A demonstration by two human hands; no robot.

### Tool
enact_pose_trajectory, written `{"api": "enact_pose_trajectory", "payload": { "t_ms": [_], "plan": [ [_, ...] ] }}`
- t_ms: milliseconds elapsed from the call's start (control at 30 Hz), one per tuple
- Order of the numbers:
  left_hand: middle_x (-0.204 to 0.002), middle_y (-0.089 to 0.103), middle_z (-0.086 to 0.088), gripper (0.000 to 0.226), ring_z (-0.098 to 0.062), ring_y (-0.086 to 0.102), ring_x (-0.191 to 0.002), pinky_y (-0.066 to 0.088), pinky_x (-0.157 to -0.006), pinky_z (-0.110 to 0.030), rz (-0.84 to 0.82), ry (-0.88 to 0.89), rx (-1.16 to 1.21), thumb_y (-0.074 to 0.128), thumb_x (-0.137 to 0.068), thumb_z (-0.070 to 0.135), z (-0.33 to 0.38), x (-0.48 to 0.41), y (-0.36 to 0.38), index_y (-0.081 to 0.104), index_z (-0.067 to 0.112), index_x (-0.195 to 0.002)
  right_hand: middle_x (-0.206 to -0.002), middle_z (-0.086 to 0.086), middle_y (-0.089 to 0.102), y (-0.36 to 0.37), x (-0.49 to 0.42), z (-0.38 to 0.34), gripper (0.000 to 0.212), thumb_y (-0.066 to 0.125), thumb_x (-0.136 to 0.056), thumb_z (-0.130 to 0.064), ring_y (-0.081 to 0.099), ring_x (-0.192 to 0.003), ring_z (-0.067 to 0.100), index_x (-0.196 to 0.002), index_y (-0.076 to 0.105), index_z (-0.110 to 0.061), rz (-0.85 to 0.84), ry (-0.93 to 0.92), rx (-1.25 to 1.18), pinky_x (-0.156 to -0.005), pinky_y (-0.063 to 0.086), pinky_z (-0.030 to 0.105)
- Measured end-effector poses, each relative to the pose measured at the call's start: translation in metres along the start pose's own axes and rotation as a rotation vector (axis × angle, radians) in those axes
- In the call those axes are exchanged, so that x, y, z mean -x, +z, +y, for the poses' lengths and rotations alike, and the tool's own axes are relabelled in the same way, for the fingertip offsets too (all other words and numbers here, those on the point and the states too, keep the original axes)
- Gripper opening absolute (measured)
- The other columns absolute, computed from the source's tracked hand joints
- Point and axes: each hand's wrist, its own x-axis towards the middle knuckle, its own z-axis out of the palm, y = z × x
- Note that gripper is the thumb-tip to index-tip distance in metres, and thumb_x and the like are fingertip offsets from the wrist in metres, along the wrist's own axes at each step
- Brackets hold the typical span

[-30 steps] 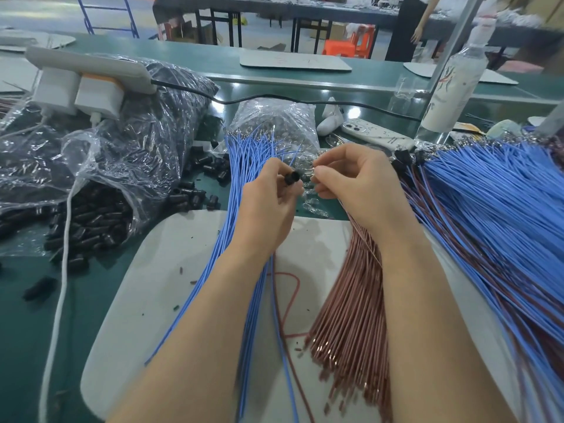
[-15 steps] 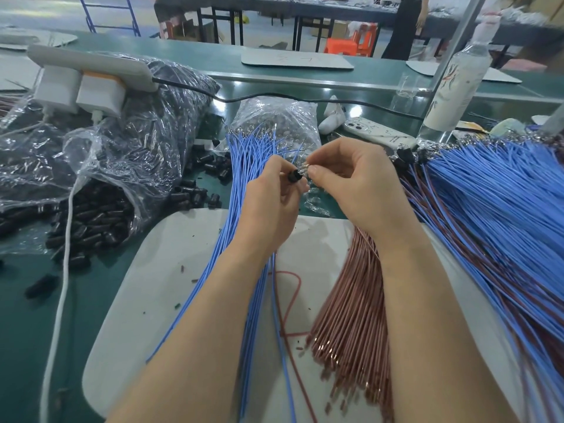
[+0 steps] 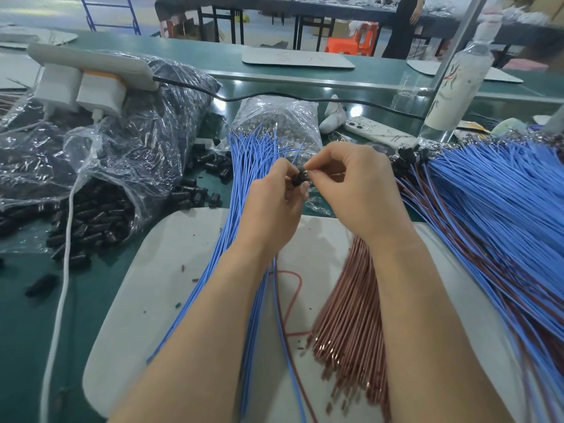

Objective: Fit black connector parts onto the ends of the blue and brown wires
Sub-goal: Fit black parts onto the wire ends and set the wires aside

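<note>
Above the bench (image 3: 36, 315), the left hand (image 3: 274, 206) is pinching a black connector (image 3: 298, 177). The right hand (image 3: 360, 190) is pinching a wire (image 3: 282, 331) and has moved in closer than a second ago, touching the connector, so the wire is probably going in.

black connector (image 3: 298, 179) half hidden by left grip (image 3: 274, 209); wire end in right grip (image 3: 360, 190) unseen.
</note>
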Motion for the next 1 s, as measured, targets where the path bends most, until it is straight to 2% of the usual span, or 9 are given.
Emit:
{"api": "enact_pose_trajectory", "payload": {
  "t_ms": [67, 133, 233, 400, 533, 633, 733, 833, 1000],
  "plan": [
    [-0.076, 0.069, -0.001, 0.013, -0.014, 0.062, -0.067, 0.048, -0.063, -0.026, -0.007, -0.026, -0.028, 0.058, -0.090, 0.013, -0.001, -0.001, 0.001, 0.048, 0.020, -0.084, -0.074, -0.006, 0.070, 0.001, 0.000, 0.001, 0.015, 0.064, -0.081, -0.006, 0.066, -0.073, 0.010, -0.084, 0.073, -0.018, 0.005, -0.003, 0.029, -0.078, 0.053, 0.031],
    [-0.076, 0.070, 0.002, 0.008, -0.013, 0.064, -0.070, 0.051, -0.069, -0.029, -0.002, -0.038, -0.051, 0.060, -0.089, 0.016, -0.001, -0.002, 0.000, 0.055, 0.020, -0.085, -0.076, -0.003, 0.071, 0.001, -0.001, 0.002, 0.015, 0.064, -0.082, -0.007, 0.066, -0.074, 0.012, -0.084, 0.073, -0.018, 0.009, 0.001, 0.044, -0.079, 0.052, 0.032],
    [-0.076, 0.070, 0.001, 0.006, -0.019, 0.065, -0.074, 0.053, -0.074, -0.037, 0.026, -0.013, -0.109, 0.064, -0.087, 0.021, -0.001, -0.002, -0.001, 0.066, 0.018, -0.092, -0.076, -0.003, 0.070, 0.001, -0.001, 0.005, 0.015, 0.064, -0.082, -0.007, 0.065, -0.074, 0.011, -0.084, 0.073, -0.019, 0.013, 0.010, 0.054, -0.078, 0.051, 0.028],
    [-0.083, 0.071, 0.000, 0.017, -0.016, 0.061, -0.074, 0.052, -0.076, -0.035, 0.010, 0.059, -0.165, 0.064, -0.088, 0.022, 0.000, -0.001, -0.001, 0.071, 0.019, -0.104, -0.076, -0.002, 0.070, -0.003, -0.003, 0.011, 0.013, 0.066, -0.083, -0.007, 0.065, -0.073, 0.009, -0.085, 0.073, -0.018, -0.002, 0.039, 0.026, -0.074, 0.049, 0.017],
    [-0.072, 0.062, 0.005, 0.016, -0.012, 0.051, -0.064, 0.048, -0.069, -0.030, 0.002, 0.097, -0.174, 0.062, -0.089, 0.018, -0.001, -0.001, 0.000, 0.071, 0.017, -0.102, -0.076, -0.003, 0.069, -0.003, -0.003, 0.013, 0.012, 0.066, -0.084, -0.008, 0.064, -0.074, 0.009, -0.085, 0.073, -0.018, -0.011, 0.048, 0.026, -0.077, 0.050, 0.020],
    [-0.058, 0.046, 0.013, 0.008, -0.015, 0.042, -0.058, 0.043, -0.061, -0.033, -0.008, 0.133, -0.236, 0.060, -0.089, 0.016, 0.001, -0.001, 0.001, 0.067, 0.015, -0.087, -0.076, -0.006, 0.068, -0.001, -0.003, 0.014, 0.012, 0.067, -0.083, -0.009, 0.064, -0.074, 0.008, -0.084, 0.073, -0.019, -0.020, 0.045, 0.033, -0.076, 0.049, 0.018],
    [-0.064, 0.054, 0.005, 0.010, -0.026, 0.052, -0.066, 0.047, -0.064, -0.038, -0.026, 0.160, -0.281, 0.058, -0.090, 0.015, 0.001, 0.000, 0.000, 0.066, 0.010, -0.087, -0.070, -0.011, 0.064, -0.001, -0.003, 0.016, 0.012, 0.067, -0.082, -0.009, 0.061, -0.067, 0.002, -0.083, 0.074, -0.019, -0.028, 0.041, 0.046, -0.070, 0.046, 0.009],
    [-0.067, 0.054, 0.000, 0.012, -0.024, 0.048, -0.065, 0.046, -0.067, -0.042, -0.046, 0.172, -0.297, 0.057, -0.091, 0.015, 0.001, 0.000, -0.002, 0.066, 0.008, -0.087, -0.066, -0.018, 0.062, -0.001, -0.004, 0.019, 0.012, 0.069, -0.081, -0.010, 0.058, -0.063, -0.005, -0.081, 0.074, -0.021, -0.050, 0.069, 0.018, -0.065, 0.043, 0.003],
    [-0.064, 0.047, 0.001, 0.013, -0.024, 0.042, -0.063, 0.045, -0.064, -0.041, -0.067, 0.179, -0.306, 0.058, -0.091, 0.016, 0.003, -0.001, -0.004, 0.065, 0.007, -0.086, -0.069, -0.011, 0.068, -0.001, -0.005, 0.025, 0.015, 0.070, -0.081, -0.009, 0.066, -0.070, 0.007, -0.079, 0.072, -0.023, -0.078, 0.139, -0.087, -0.071, 0.051, 0.013]
  ]
}}
